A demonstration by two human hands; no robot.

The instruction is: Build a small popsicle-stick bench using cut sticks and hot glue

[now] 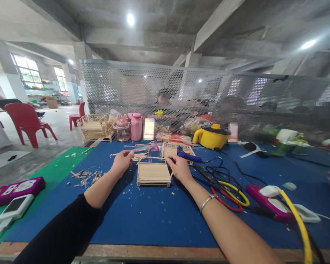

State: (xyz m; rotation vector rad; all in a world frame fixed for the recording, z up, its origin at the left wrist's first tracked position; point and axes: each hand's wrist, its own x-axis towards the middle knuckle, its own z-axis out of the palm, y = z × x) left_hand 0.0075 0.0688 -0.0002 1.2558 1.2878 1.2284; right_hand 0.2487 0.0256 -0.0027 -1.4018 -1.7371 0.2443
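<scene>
Screen: a perforated metal screen (143, 79) stands along the far edge of the table, with people blurred behind it.
Tabletop: a blue mat (154, 223) covers most of it, with a green strip (66, 165) at the left.
Chair: a red plastic chair (27, 117) stands on the floor, off to the left.
Pot: a yellow pot (213, 138) with a dark lid sits near the screen, right of centre.
Frame: a low wooden stick frame (154, 173) rests on the mat between the hands, its top a row of parallel sticks.
Bottle: a pink bottle (136, 128) stands upright near the screen.
Right hand: the hand (180, 168) is nearly closed, thumb and fingers pinching one end of a thin stick (150, 158).
Left hand: the hand (123, 162) is nearly closed too, fingertips together on the other end.
Glue gun: a blue glue gun (191, 157) lies just beyond the right hand.
Stick: it spans the gap between both hands, at the frame's far edge.
Scraps: short wood offcuts (85, 178) lie scattered left of the left forearm.
</scene>
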